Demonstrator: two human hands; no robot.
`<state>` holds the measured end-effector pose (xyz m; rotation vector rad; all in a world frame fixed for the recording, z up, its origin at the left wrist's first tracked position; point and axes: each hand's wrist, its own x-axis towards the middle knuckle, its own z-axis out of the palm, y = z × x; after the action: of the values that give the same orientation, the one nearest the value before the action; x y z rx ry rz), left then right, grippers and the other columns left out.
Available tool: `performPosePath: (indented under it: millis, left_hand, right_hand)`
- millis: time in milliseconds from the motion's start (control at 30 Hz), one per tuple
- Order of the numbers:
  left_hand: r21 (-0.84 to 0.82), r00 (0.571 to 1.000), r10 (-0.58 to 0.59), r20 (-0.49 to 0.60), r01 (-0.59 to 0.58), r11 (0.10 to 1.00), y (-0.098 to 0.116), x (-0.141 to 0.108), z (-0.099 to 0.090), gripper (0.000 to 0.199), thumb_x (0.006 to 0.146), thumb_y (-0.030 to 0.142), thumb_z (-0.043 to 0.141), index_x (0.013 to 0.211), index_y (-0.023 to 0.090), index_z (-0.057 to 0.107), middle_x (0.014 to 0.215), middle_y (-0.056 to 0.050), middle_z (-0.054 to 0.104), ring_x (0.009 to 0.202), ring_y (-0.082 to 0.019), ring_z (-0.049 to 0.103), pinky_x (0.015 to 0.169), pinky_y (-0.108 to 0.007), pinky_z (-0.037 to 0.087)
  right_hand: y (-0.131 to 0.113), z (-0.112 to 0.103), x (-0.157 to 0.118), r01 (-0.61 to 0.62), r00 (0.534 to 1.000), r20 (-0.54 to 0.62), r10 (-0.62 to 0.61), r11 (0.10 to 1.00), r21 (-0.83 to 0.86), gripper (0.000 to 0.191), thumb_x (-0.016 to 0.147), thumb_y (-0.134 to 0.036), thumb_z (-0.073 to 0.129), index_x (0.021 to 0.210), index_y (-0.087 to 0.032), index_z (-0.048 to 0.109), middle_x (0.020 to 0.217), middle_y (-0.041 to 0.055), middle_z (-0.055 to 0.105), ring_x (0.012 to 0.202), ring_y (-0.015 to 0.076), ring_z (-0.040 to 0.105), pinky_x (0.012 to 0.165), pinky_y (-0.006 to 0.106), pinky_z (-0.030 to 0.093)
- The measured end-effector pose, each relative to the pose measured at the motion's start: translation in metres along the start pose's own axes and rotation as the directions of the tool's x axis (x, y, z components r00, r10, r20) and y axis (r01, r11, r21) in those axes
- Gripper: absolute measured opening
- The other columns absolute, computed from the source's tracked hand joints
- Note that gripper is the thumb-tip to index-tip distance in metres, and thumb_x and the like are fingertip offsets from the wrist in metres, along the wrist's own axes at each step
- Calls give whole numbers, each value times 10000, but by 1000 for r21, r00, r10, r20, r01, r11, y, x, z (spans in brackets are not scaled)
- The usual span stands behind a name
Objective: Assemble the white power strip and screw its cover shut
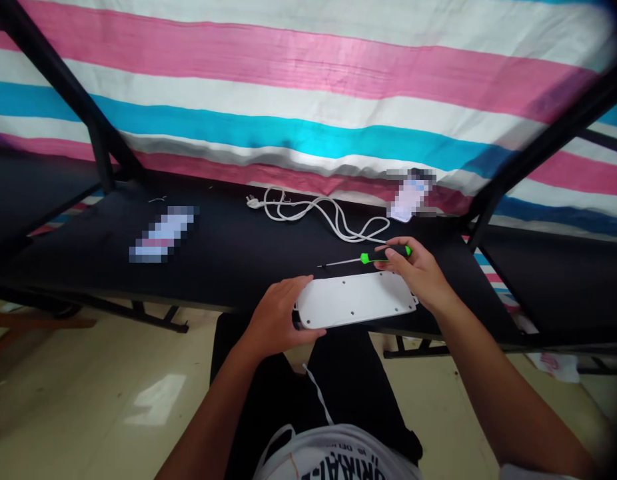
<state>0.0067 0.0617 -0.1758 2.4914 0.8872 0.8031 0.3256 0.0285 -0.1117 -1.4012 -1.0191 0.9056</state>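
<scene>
A white power strip [373, 299] lies at the front edge of the black table, its underside with several screw holes facing up. My left hand [283, 313] grips its left end, thumb along the near side and fingers on the far side. My right hand [413, 270] is closed around a screwdriver [371, 257] with a black and green handle, just above the strip's right end. The screwdriver's shaft points left, its dark tip apart from the strip. From behind my right hand a white cord [333, 217] loops across the table to a plug [253, 202].
Pixelated, phone-like flat objects lie at the left [163, 233] and at the back right [411, 197]. The black table [228, 267] backs onto a striped pink, blue and white sheet [308, 73]. Slanted black frame bars [58, 73] stand at both sides.
</scene>
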Motion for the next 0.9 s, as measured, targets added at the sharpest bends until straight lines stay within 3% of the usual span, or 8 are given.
performPosePath:
  millis: [167,367,500,667,900]
  left_hand:
    - [0,1000,12,-21,-12,1000,1,-1,0,1002,699,524,923,1529,219,451,1504,-158,632,1366,-353,615,1142,-508,460]
    - [7,1000,0,-8,0,1000,2,-1,0,997,706,519,917,1532,218,447,1522,-152,622,1385,-346,602,1152,-503,451]
    - [21,1000,-5,0,5,1000,1,0,-1,996,709,517,911,1541,236,443,1523,-156,618,1373,-361,610,1141,-515,461]
    - [51,1000,17,0,-17,999,0,0,-1,961,743,512,886,1544,223,440,1513,-160,619,1351,-363,621,1117,-501,481]
    - [76,999,36,18,-37,996,-2,2,-1,939,774,520,860,1552,218,428,1500,-173,622,1341,-373,625,1100,-498,487]
  right_hand:
    - [0,0,-2,2,1000,-29,-2,1000,11,477,784,-542,883,1062,-240,641,1104,59,791,825,226,808,938,484,670]
    - [-12,-13,-7,40,993,-109,-33,997,63,435,766,-500,898,1017,-226,672,992,45,802,755,203,804,814,374,695]
    - [-25,-37,-16,80,978,-203,-55,990,117,376,765,-409,893,981,-183,685,919,96,805,718,209,799,742,331,691]
    - [-35,-78,-41,136,925,-372,-76,981,136,195,762,-264,781,897,-156,693,789,114,796,588,213,754,592,309,661]
    - [-16,-116,-72,85,867,-498,26,977,198,139,678,-214,700,803,-157,676,690,104,759,460,191,670,448,262,574]
